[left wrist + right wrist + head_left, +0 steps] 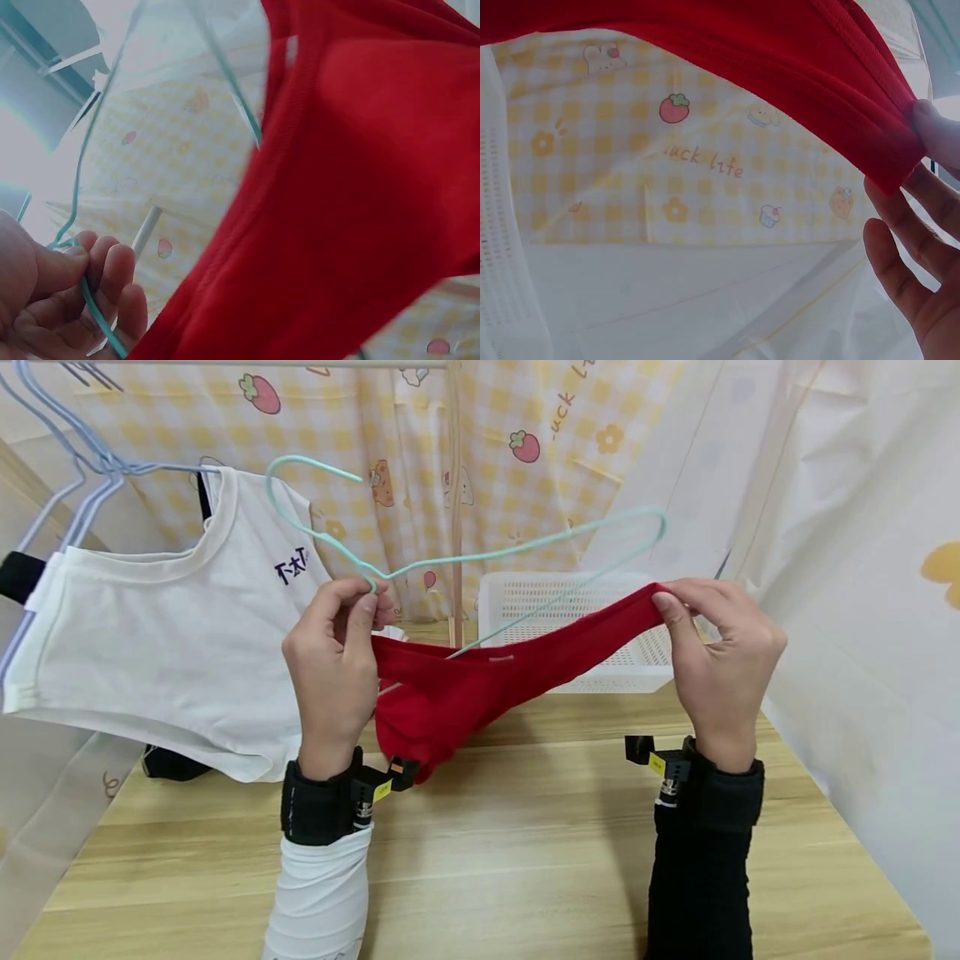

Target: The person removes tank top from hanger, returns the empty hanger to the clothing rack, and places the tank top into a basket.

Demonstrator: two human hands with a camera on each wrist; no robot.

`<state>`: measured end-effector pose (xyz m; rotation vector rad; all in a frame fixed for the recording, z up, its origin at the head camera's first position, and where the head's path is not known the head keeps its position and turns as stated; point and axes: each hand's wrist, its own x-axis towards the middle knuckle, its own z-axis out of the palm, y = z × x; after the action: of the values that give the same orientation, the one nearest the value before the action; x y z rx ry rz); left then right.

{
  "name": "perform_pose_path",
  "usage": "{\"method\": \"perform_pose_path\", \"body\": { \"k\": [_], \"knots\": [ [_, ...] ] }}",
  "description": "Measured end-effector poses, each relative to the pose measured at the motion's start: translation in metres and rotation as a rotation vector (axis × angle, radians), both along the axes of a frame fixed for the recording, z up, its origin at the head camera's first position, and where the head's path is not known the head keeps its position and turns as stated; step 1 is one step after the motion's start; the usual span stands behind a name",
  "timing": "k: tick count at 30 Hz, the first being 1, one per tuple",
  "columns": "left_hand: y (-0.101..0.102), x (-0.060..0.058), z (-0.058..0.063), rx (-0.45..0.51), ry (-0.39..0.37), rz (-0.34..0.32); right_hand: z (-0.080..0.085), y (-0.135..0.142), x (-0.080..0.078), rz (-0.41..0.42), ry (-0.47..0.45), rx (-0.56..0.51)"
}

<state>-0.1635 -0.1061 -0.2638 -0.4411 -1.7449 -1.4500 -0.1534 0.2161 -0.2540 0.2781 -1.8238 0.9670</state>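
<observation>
My left hand (330, 652) pinches a thin mint-green hanger (525, 545) just below its hook, thumb against the fingertips. A red sleeveless top (480, 685) stretches between the two hands, its left end right beside the left hand. One arm of the hanger slants down into the top's neckline; the other end of that arm loops up free above it. My right hand (723, 652) pinches the strap's end between thumb and fingers, pulling it out to the right and upward. In the right wrist view the strap (885, 150) lies flat between thumb and fingers.
A white tank top (187, 660) hangs at left on blue hangers (97, 443). Behind the red top sits a white perforated basket (577, 681) on the wooden table (525, 877). A rack post (454, 485) stands before the checked curtain (337, 410).
</observation>
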Motion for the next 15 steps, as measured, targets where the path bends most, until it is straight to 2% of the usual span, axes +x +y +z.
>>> {"method": "perform_pose_path", "body": {
  "k": [4, 9, 15],
  "knots": [
    [0.003, 0.001, 0.000, 0.030, -0.017, -0.051, 0.000, -0.003, 0.000, 0.017, -0.010, 0.007],
    [0.005, 0.003, 0.000, 0.028, -0.023, -0.085, -0.002, -0.012, -0.002, 0.061, -0.024, 0.042],
    [0.008, 0.003, -0.001, 0.002, -0.031, -0.097, -0.008, -0.025, -0.009, 0.131, -0.051, 0.161]
  ]
}}
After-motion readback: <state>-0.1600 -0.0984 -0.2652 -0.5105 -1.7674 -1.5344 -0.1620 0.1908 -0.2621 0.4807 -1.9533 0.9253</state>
